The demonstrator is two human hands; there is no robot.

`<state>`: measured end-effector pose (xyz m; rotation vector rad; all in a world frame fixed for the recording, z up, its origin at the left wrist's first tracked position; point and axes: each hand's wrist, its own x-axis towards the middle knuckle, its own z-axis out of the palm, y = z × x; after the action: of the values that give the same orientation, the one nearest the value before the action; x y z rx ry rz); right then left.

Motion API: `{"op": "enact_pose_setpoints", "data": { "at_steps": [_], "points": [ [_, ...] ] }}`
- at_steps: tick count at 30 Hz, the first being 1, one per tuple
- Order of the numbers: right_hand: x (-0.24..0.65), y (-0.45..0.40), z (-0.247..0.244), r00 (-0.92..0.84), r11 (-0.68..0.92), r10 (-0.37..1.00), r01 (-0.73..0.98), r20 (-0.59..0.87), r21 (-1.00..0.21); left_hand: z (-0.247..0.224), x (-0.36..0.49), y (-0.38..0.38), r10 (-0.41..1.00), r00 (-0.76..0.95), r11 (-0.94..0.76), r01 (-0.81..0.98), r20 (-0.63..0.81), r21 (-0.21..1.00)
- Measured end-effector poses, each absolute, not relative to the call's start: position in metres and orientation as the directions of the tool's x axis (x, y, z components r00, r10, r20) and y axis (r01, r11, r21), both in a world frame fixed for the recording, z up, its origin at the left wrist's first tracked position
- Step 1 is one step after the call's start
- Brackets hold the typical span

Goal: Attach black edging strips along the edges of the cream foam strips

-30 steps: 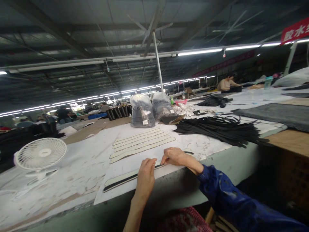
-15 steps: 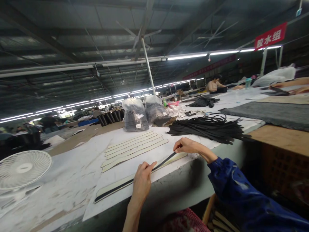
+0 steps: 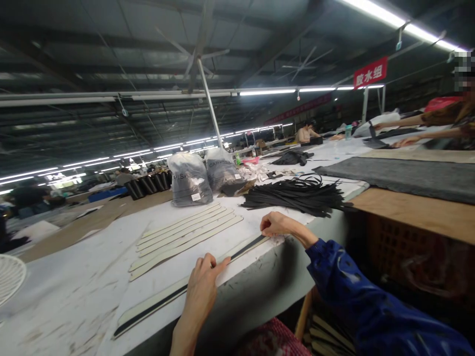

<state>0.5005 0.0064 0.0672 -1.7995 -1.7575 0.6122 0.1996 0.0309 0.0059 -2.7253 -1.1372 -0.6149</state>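
Observation:
A long pale strip (image 3: pixel 148 302) lies along the table's front edge, with a narrow black strip (image 3: pixel 245 248) running lengthwise on top of it. My left hand (image 3: pixel 202 284) rests over the middle of both, its index finger stretched out and pressing on the black strip. Further right, my right hand (image 3: pixel 277 224) pinches the far end of the black strip, low over the pale strip's end. Behind my hands, several more pale strips (image 3: pixel 191 237) lie side by side on the white table covering (image 3: pixel 89 262). A heap of black strips (image 3: pixel 293 195) is beyond my right hand.
Two filled plastic bags (image 3: pixel 191 180) stand at the back, near a row of black rolls (image 3: pixel 148 184). At left is part of a white fan (image 3: pixel 11 281). Grey felt-like material (image 3: pixel 401 173) covers the right table, where another person's hands (image 3: pixel 411 141) handle dark pieces.
My right hand has lowered the black strip's end towards the pale strip. My left hand's index finger now stretches along it. The view has shifted right, bringing more of another person's arms in.

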Motion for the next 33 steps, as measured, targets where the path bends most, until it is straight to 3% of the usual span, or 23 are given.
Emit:
{"op": "enact_pose_setpoints", "data": {
  "at_steps": [4, 13, 26, 29, 33],
  "points": [
    [0.501, 0.008, 0.066, 0.045, -0.011, 0.998, 0.752, 0.035, -0.659, 0.004, 0.2, 0.03, 0.648, 0.622, -0.699, 0.715, 0.439, 0.02],
    [0.5, 0.011, 0.067, 0.054, -0.014, 0.997, 0.859, 0.063, -0.512, 0.018, 0.204, 0.024, 0.755, 0.62, -0.637, 0.771, 0.216, 0.015],
    [0.503, 0.014, 0.063, 0.042, -0.007, 0.997, 0.9, 0.071, -0.436, 0.019, 0.204, 0.025, 0.756, 0.618, -0.632, 0.775, 0.214, -0.007],
    [0.513, 0.014, 0.069, 0.005, 0.018, 0.999, 0.874, 0.047, -0.485, 0.018, 0.204, 0.024, 0.75, 0.62, -0.637, 0.771, 0.232, -0.001],
    [0.523, 0.011, 0.073, -0.03, 0.144, 0.98, 0.788, 0.195, -0.599, 0.017, 0.205, 0.025, 0.752, 0.618, -0.635, 0.773, 0.229, -0.001]
  ]
}}
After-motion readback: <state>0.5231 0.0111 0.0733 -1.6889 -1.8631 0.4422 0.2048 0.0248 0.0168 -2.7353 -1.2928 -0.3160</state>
